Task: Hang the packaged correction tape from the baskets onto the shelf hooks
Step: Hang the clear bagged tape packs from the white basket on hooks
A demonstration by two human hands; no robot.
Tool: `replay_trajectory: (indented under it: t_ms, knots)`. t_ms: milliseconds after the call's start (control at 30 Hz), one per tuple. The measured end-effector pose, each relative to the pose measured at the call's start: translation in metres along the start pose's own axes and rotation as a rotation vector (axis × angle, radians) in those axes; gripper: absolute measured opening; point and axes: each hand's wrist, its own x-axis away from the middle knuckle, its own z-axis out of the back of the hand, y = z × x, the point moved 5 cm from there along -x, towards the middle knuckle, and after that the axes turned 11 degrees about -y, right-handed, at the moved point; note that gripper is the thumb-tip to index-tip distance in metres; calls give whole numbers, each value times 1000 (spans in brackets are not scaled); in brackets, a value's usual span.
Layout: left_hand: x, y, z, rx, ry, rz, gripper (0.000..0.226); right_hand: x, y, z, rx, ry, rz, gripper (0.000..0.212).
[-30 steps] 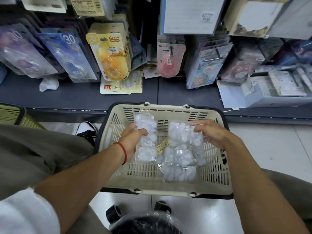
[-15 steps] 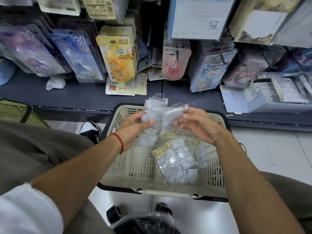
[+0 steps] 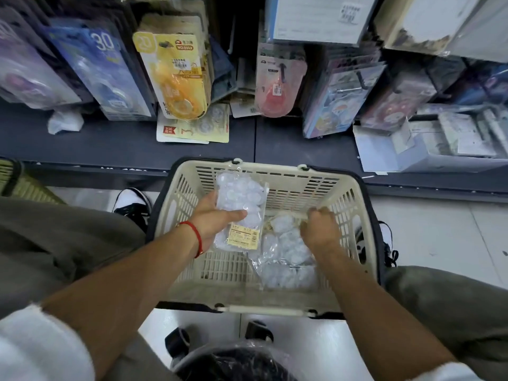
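Over the cream basket (image 3: pixel 354 210), the left hand (image 3: pixel 213 221) grips one clear tape packet (image 3: pixel 242 213); the right hand (image 3: pixel 319 229) pinches the top of another packet (image 3: pixel 288 259) lying inside.

Glossy clear plastic wraps the correction tape packs (image 3: pixel 286 257), a matt paper label (image 3: pixel 244 239) on one, in the cream slotted plastic basket (image 3: pixel 354 215).

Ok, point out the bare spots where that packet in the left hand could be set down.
Basket floor near the person, under the left hand, is bare. Shelf is free between the yellow card and white box. Crowded: the loose packets under the right hand.
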Motion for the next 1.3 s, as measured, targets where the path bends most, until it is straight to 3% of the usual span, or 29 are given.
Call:
replay_trajectory:
  t_ms: [67, 100, 233, 333, 433, 567, 700, 967, 1133, 1300]
  knots:
    - [1, -1, 2, -1, -5, 15, 44, 1, 20, -30, 360, -80, -4, 46]
    - [2, -1, 3, -4, -10, 25, 44, 4, 22, -42, 417, -83, 17, 54]
    - [3, -2, 4, -2, -11, 42, 46, 2, 13, -57, 332, -4, 78, 77]
    - [6, 0, 5, 13, 1, 57, 47, -3, 16, -61, 106, -102, 59, 97]
    - [9, 4, 7, 42, 12, 66, 47, -5, 17, -48, 48, -196, 23, 85]
    - [14, 7, 6, 89, 47, 72, 50, -4, 4, 16, -79, -346, 134, 57]
    - [24, 15, 2, 122, 74, 55, 49, 27, -30, 108, -633, -491, 363, 64]
    - [54, 47, -13, 442, -53, -84, 51, 54, -73, 233, -1228, -360, 505, 30]
    - [78, 111, -25, 581, -162, -343, 59, 81, -91, 226, -1067, -421, 443, 42]
    - [100, 163, -23, 510, -88, -509, 50, 101, -112, 229, -962, -456, 440, 31]
